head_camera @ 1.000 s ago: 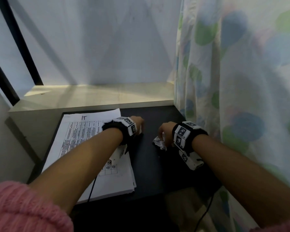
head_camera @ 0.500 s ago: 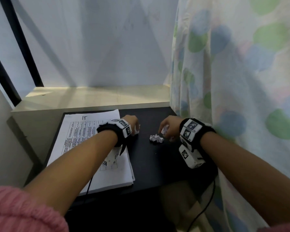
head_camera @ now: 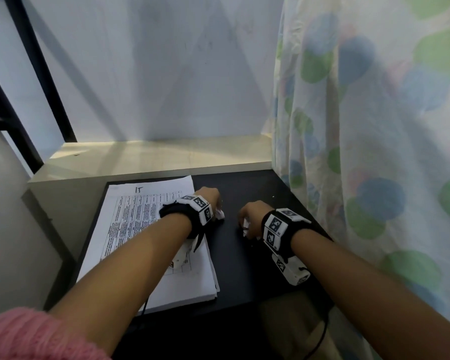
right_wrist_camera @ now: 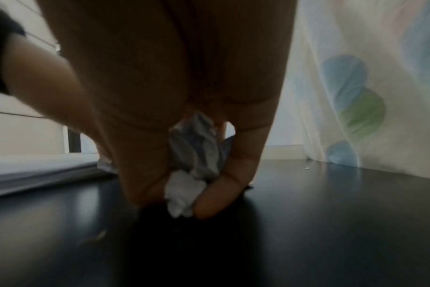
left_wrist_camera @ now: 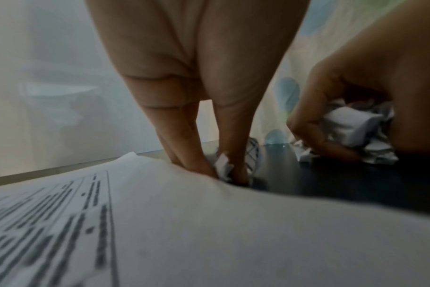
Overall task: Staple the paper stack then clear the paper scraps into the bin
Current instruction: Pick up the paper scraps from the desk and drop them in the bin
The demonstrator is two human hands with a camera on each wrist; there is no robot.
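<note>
I see both hands low on the black table (head_camera: 244, 271), working at the scraps. My right hand (head_camera: 252, 216) is curled round a crumpled paper scrap (right_wrist_camera: 187, 174); from the right wrist view the wad sits between the thumb and the fingers (right_wrist_camera: 218, 194), its white lower end poking out just above the tabletop, and from the left wrist view I make out the same hand closed over a bundle of white and printed paper. My left hand (head_camera: 209, 197) is down at the right edge of the paper stack (head_camera: 146, 229), fingertips (left_wrist_camera: 192, 161) pointing at the table. Between those fingers and the thumb there is a small white scrap (left_wrist_camera: 222, 168), and the hand pinches it right where the stack's edge meets the dark surface. In the head view a bit of that scrap shows white just beside the left wristband. The stack lies flat on the left part of the table, printed tables facing up, with "IT" handwritten at the top; I cannot tell whether it is stapled. A tiny white fleck (head_camera: 272, 196) lies on the table farther back, near the spotted curtain (head_camera: 374, 126) that hangs along the right side. A pale ledge (head_camera: 153, 157) runs behind the table, under the white wall. Pink sleeves (head_camera: 24, 336) show at the bottom of the head view
</note>
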